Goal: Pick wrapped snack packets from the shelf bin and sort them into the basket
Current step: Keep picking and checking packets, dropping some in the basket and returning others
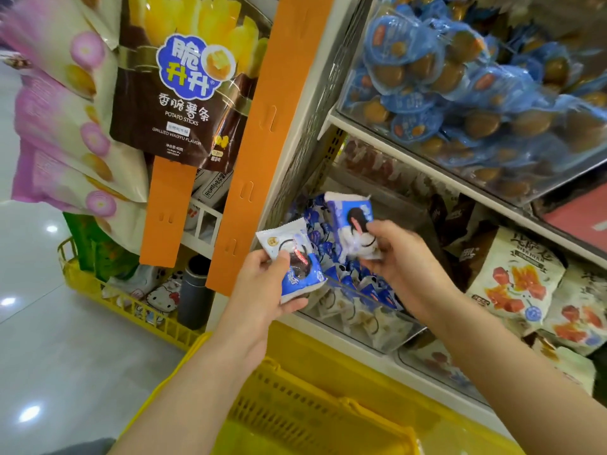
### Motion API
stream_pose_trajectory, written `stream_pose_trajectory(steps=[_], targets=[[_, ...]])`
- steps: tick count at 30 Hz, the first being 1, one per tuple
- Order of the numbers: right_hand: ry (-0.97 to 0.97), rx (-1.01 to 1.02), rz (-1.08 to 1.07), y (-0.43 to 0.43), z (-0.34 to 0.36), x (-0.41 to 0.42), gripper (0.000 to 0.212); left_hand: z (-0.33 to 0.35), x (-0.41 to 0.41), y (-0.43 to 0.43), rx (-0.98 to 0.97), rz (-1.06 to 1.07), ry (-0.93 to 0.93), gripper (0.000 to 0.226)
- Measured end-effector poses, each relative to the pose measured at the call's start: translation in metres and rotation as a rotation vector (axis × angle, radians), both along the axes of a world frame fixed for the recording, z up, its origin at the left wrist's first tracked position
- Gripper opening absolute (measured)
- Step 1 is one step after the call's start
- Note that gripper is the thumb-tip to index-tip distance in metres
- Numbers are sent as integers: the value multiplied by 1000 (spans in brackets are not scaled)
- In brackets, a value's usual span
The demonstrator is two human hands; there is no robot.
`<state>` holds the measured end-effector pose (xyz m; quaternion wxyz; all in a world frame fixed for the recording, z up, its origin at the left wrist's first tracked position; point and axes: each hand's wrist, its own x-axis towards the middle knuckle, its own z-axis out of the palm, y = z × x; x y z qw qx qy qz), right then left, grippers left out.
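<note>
Shelf (394,149): white metal tiers; glossy tiled floor (49,339) left of bin (371,333).
Bin: clear plastic, heaped with crinkly blue-white packets (345,277).
Left hand (266,290): grips flat packet (295,257), just left of bin.
Right hand (397,254): pinches second packet (348,221) above bin.
Basket (295,405): yellow slatted plastic, below bin.

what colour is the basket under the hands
Yellow: the slatted plastic basket below both hands shows best in the head view, the only one.

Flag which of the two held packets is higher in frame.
The packet pinched by the right hand, over the shelf bin. The other packet, in the left hand, sits lower and further left.
</note>
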<state>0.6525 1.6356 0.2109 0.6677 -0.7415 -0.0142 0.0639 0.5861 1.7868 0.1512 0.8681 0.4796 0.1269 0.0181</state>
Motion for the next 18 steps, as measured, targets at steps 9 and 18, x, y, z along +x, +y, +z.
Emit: stream_pose_trajectory(steps=[9,18], targets=[[-240,-453,220,9,-6,-51,16,0,-11,-7,-75,-169,-105,42],[26,-450,344,2,11,-14,18,5,-12,-1,215,-448,-169,23]])
